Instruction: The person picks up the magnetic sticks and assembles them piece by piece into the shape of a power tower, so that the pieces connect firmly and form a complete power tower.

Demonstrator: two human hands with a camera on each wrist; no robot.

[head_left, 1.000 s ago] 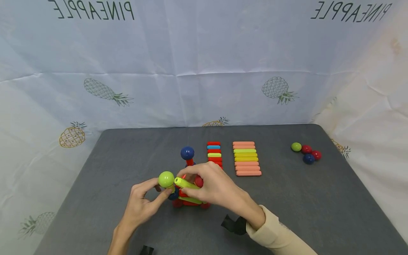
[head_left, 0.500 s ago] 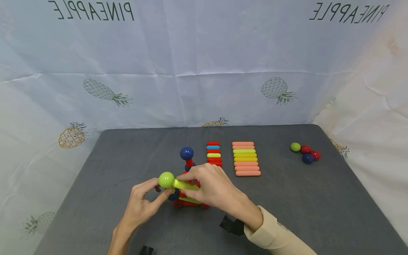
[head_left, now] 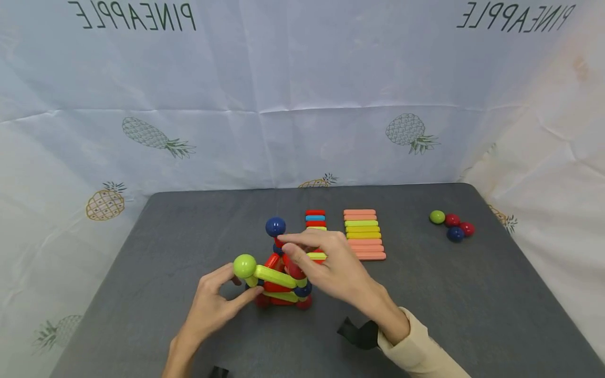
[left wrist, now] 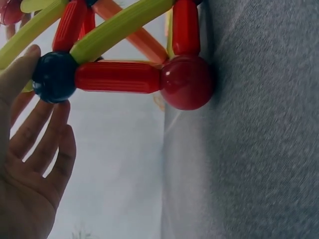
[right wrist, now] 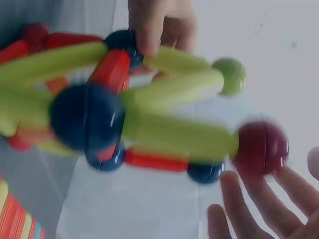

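A magnetic stick-and-ball structure of red, orange and yellow-green rods stands on the table between the hands. My left hand (head_left: 210,302) pinches the dark blue ball (left wrist: 54,77) at its left corner, thumb on one side and fingers on the other. Above that, a light green ball (head_left: 245,266) tops a short rod. One yellow-green rod (head_left: 275,276) runs from this ball across the front to the right side. My right hand (head_left: 337,268) is beside the red ball (right wrist: 261,148) on the right, fingers extended and holding nothing; whether a fingertip touches that ball I cannot tell.
Two columns of loose magnetic rods lie behind the right hand, the salmon and yellow rods (head_left: 363,235) and the partly hidden red ones (head_left: 315,223). Several loose balls (head_left: 452,220) sit at the far right. A black strap (head_left: 359,334) hangs by the right wrist.
My right hand has let go of the yellow-green rod, which now bridges from the green ball to the right side. That hand has moved slightly up and right. The left hand keeps its place.
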